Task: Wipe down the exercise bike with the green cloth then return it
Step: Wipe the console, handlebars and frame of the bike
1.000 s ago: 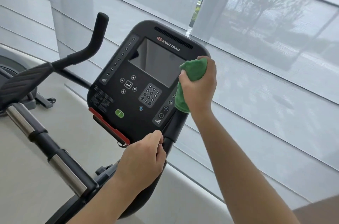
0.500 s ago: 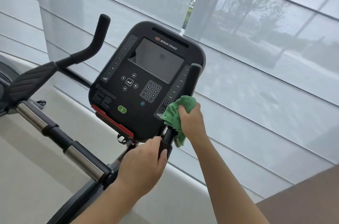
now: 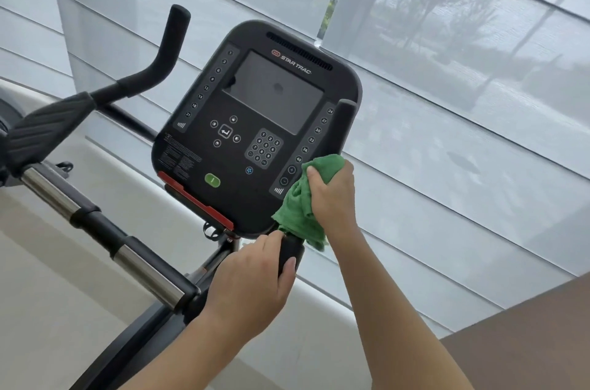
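1. Your right hand [image 3: 332,198] has the soft green terry cloth [image 3: 298,214] bunched around the upright black foam handlebar grip [image 3: 344,128] at the right edge of the console. Its fingers are curled round cloth and bar together, with the thumb pressed on the top fold.
2. Judge the cloth as light, limp and easily crumpled. It should mould to the round grip, so keep it wrapped in your palm and do not pinch it by a corner; loose folds hang below your hand.
3. Your left hand [image 3: 255,284] grips the lower part of the same bar, fingers closed round it, just beneath the dangling cloth.
4. The black exercise bike console with dark screen and keypad [image 3: 255,131] sits just left of the cloth. Its buttons and green start key [image 3: 212,180] could likely be pressed by accident.
5. Farther left are the other curved black handlebar [image 3: 166,48], a ribbed black armrest pad [image 3: 48,128] and a chrome-and-black crossbar [image 3: 105,233]. Pale window blinds [image 3: 463,102] hang behind.
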`<state>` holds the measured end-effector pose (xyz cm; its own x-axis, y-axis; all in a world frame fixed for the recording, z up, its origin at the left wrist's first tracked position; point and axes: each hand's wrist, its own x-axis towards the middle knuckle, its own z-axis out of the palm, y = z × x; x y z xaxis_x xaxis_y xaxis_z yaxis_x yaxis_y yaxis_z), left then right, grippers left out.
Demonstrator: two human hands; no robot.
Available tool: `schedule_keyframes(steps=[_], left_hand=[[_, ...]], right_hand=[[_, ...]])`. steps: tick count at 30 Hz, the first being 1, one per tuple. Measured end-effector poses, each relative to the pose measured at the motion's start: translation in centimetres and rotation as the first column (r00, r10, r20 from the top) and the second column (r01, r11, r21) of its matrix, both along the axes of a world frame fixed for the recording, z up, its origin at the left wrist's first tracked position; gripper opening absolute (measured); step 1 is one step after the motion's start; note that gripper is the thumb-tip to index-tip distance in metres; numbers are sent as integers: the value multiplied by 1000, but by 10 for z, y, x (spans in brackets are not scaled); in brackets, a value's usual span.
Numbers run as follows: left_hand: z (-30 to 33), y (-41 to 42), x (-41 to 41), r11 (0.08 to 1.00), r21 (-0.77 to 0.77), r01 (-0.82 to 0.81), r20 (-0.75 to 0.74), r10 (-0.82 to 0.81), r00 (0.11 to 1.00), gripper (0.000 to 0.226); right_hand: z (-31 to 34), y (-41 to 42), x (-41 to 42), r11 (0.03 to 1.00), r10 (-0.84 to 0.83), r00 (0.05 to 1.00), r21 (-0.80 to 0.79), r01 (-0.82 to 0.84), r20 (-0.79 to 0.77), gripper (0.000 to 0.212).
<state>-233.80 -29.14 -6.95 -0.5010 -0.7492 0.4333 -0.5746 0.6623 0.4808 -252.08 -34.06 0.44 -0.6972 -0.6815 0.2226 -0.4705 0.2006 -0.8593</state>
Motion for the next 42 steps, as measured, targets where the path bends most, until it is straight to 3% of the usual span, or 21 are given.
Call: schedule_keyframes(steps=[4, 8, 12, 16, 20, 25, 30, 36, 42], left_hand=[[2, 0, 1, 1000, 4, -3, -19, 3, 1000, 37], [1, -4, 0, 1000, 17, 8, -52, -8, 999, 35], [6, -5, -2, 999, 50, 17, -28, -16, 999, 39], [17, -4, -1, 994, 104, 36, -29, -33, 999, 42], [21, -3, -4, 991, 130, 35, -42, -29, 999, 42], [21, -1, -10, 987, 159, 8, -40, -1, 999, 41], [26, 0, -8, 975, 222, -6, 16, 2, 1000, 44], [23, 4, -6, 980, 192, -52, 68, 39, 997, 43], [18, 2, -5, 987, 156, -41, 16, 39, 999, 38]], right_hand=[[19, -28, -22, 998, -8, 998, -55, 4, -70, 42], [23, -34, -43, 987, 82, 983, -122, -102, -164, 41], [31, -38, -61, 956, 194, 968, -190, -223, -159, 52], [64, -47, -73, 905, 191, 968, -352, -238, -165, 71], [103, -65, -77, 859, 257, 962, -435, -269, -89, 62], [86, -70, -76, 872, 346, 938, -379, -309, 31, 42], [73, -70, -73, 873, 331, 942, -398, -281, 59, 41], [53, -60, -69, 900, 323, 938, -350, -262, 129, 41], [0, -35, -59, 946, 296, 908, -220, -237, 296, 22]])
